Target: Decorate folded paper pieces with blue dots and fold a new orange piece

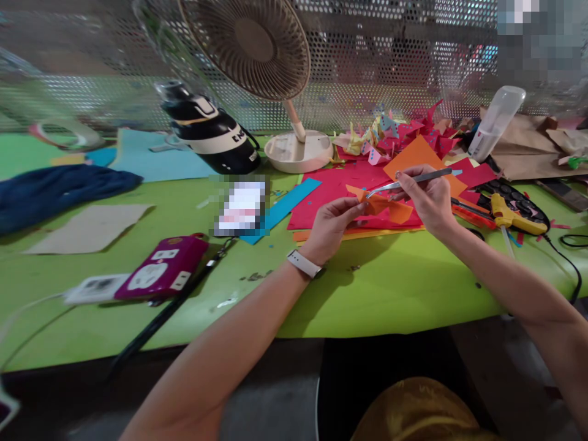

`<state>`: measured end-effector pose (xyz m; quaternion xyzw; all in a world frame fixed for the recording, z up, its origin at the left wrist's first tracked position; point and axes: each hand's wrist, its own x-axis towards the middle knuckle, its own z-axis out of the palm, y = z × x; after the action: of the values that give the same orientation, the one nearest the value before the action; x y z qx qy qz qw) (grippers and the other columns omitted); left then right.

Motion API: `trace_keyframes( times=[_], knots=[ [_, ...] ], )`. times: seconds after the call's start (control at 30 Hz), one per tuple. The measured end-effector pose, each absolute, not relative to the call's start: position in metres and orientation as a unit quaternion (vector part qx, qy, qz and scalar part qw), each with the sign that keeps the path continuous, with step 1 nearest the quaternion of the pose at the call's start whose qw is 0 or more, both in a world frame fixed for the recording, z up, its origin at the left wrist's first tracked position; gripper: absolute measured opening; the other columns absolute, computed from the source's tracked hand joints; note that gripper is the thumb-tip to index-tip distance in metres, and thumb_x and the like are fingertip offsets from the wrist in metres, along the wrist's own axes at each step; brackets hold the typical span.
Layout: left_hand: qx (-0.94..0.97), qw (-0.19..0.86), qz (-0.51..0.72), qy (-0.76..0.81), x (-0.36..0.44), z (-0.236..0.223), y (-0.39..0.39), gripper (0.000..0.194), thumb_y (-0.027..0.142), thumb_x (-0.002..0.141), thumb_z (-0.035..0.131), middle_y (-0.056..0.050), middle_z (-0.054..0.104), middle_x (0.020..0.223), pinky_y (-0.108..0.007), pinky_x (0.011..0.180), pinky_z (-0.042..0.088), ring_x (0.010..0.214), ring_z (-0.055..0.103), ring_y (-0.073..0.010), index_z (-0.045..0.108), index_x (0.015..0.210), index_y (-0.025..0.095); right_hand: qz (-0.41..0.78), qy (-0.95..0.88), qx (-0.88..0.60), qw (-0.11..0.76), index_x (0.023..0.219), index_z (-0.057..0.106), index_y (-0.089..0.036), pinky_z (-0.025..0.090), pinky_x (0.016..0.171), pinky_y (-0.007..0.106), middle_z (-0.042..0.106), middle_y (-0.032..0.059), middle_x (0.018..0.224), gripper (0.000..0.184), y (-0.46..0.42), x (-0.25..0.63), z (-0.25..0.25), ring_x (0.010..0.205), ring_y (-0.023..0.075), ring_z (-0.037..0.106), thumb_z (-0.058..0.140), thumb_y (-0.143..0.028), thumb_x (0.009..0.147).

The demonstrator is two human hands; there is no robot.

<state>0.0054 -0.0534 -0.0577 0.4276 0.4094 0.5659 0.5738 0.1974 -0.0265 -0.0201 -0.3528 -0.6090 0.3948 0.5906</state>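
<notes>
My left hand pinches a small folded piece of orange paper over the red sheets. A pair of tweezers with a bent tip is held in my right hand, its fingers closed round the shaft. The tweezers' tip meets the orange paper close to my left fingertips. Beneath both hands lies a stack of red paper, with orange and yellow edges showing below it. An orange square sheet rests behind my right hand.
Folded paper shapes are heaped at the back. A fan, a black bottle and a clear bottle stand there too. A yellow glue gun lies right. A phone, blue strip and purple power bank lie left.
</notes>
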Motion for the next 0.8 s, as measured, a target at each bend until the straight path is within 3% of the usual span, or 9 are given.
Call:
trace_keyframes(
  times=[0.2,0.6,0.73,0.8],
  knots=[
    [0.418,0.579,0.572,0.403,0.0052,-0.0585,-0.0530,0.040,0.042,0.053,0.094,-0.002,0.075,0.078,-0.025,0.064,0.056,0.075,0.071,-0.0165,0.073,0.078,0.018,0.396,-0.613,-0.348,0.588,0.086,0.059,-0.023,0.061,0.058,0.029,0.069,-0.0020,0.068,0.038,-0.0240,0.1975,-0.0212,0.060,0.0148,0.071,0.073,-0.057,0.079],
    [0.417,0.577,0.577,0.400,0.0052,-0.0580,-0.0528,0.037,0.040,0.054,0.094,-0.001,0.075,0.078,-0.025,0.064,0.057,0.075,0.071,-0.0158,0.073,0.076,0.019,0.378,-0.594,-0.354,0.615,0.086,0.059,-0.024,0.058,0.055,0.028,0.067,-0.0016,0.067,0.042,-0.0251,0.2002,-0.0142,0.061,0.0158,0.071,0.071,-0.064,0.078],
    [0.419,0.576,0.573,0.407,0.0060,-0.0567,-0.0536,0.041,0.043,0.051,0.094,-0.002,0.075,0.078,-0.027,0.065,0.058,0.076,0.072,-0.0176,0.073,0.076,0.019,0.368,-0.584,-0.365,0.625,0.100,0.062,-0.028,0.056,0.053,0.028,0.068,-0.0021,0.070,0.046,-0.0217,0.2014,-0.0130,0.064,0.0165,0.072,0.064,-0.070,0.081],
    [0.423,0.575,0.570,0.407,0.0068,-0.0562,-0.0541,0.042,0.044,0.050,0.094,-0.002,0.075,0.077,-0.026,0.064,0.057,0.074,0.071,-0.0170,0.072,0.075,0.018,0.374,-0.604,-0.362,0.604,0.105,0.062,-0.029,0.058,0.060,0.029,0.068,-0.0021,0.072,0.048,-0.0186,0.2010,-0.0166,0.068,0.0163,0.072,0.059,-0.071,0.083]
  ],
)
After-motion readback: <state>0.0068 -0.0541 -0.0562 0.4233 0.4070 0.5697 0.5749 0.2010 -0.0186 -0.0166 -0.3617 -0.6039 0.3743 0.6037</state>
